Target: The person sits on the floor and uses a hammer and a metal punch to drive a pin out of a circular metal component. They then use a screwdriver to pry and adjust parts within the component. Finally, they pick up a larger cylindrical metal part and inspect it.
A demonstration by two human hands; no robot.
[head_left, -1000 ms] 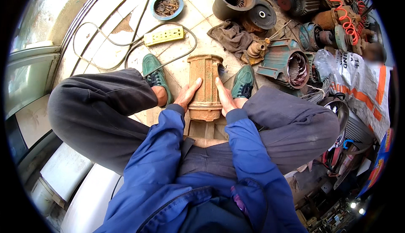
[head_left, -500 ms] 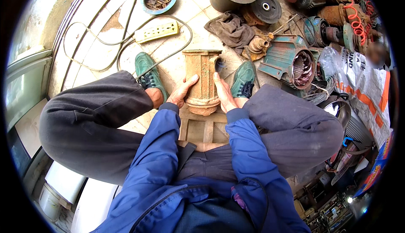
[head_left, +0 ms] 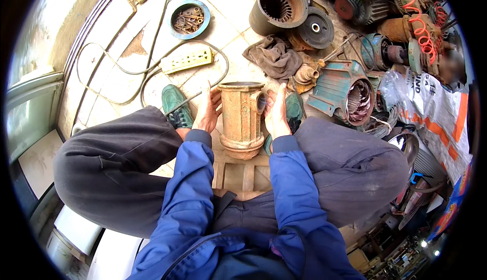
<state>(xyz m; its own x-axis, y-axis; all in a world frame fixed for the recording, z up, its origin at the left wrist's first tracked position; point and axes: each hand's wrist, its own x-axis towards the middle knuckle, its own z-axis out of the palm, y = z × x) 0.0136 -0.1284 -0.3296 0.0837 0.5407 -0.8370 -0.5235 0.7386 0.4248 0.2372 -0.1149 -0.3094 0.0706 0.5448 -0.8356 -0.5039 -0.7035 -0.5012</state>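
Observation:
A rusty cast-metal motor housing (head_left: pixel 237 116) stands between my shoes, ribbed down its side, with a round opening at the upper right. Its top rim faces up and its rounded base sits near a wooden frame (head_left: pixel 248 177). My left hand (head_left: pixel 207 109) is held upright along its left side, fingers stretched out. On the other side, my right hand (head_left: pixel 276 112) is likewise flat and open beside the round opening. Both palms face the housing without gripping it; whether the left fingertips touch it I cannot tell.
Ahead lie a yellow power strip (head_left: pixel 186 59) with its cable and a blue-rimmed bowl (head_left: pixel 205 25) of bolts. To the right are a dark rag (head_left: pixel 274 59), a green motor stator housing (head_left: pixel 332 90), a grey cylindrical stator (head_left: pixel 258 13) and a white sack (head_left: pixel 431 107).
Both my hands have let go of the housing's sides and spread apart, fingers opening. The whole scene, housing included, sits slightly differently in view, with the housing lower and more of its top rim showing.

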